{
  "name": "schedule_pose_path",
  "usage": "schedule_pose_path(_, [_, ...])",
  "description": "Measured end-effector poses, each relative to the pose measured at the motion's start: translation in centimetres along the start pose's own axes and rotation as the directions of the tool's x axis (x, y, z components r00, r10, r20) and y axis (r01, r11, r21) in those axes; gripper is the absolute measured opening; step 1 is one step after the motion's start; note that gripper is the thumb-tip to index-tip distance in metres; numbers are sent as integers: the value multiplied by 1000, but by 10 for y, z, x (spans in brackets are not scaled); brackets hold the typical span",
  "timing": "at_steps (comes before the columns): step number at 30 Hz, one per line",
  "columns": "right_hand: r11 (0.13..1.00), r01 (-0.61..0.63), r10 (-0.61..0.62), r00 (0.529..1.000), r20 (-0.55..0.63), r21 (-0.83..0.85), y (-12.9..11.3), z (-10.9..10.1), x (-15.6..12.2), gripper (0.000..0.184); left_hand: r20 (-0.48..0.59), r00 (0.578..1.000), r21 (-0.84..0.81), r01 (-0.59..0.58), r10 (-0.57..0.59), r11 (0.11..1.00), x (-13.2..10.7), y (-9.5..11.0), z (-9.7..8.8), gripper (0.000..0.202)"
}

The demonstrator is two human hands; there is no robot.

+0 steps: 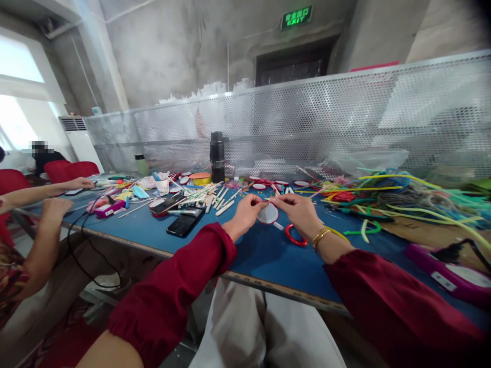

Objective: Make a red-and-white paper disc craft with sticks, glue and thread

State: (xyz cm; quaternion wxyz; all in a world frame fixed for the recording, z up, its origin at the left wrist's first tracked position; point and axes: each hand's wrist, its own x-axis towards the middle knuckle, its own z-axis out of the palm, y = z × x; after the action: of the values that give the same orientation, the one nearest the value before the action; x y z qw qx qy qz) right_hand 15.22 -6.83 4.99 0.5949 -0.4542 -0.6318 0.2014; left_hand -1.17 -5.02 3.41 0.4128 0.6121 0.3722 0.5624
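We see daylight glaring white through the tall rectangular window [19, 56] at far left, a glowing green rectangular exit sign [296, 18] above, dimness beneath the flat blue worktop [249, 259], and soft, stretched edges with a blackened upper-right corner.

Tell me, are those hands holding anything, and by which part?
The left hand and right hand both pinch near the far edge of the white disc; whether they hold its rim or some small piece cannot be told.
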Motion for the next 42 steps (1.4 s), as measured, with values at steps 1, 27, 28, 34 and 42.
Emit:
schedule_pose_path(1, [1000, -5, 5, 1000, 4, 7, -1, 0, 0, 37, -1, 1000, 0, 1, -1, 1000, 0, 0, 0, 17])
schedule_pose_path(27, [985, -112, 110, 994, 21, 131, -4, 3, 0, 42, -19, 998, -13, 51, -52, 999, -3, 11, 1, 18])
schedule_pose_path(28, [985, -115, 114, 993, 19, 131, -4, 4, 0, 42, -21, 999, -12, 48, -48, 999, -2, 11, 1, 18])
schedule_pose_path(34, [982, -131, 130, 991, 16, 133, -3, 5, 0, 45, -42, 998, 10, 37, -37, 999, -3, 10, 2, 17])
schedule_pose_path(42, [982, -112, 105, 993, 56, 151, 1, 7, 1, 46, -51, 998, 7, 43, -42, 999, -7, 20, 1, 16])
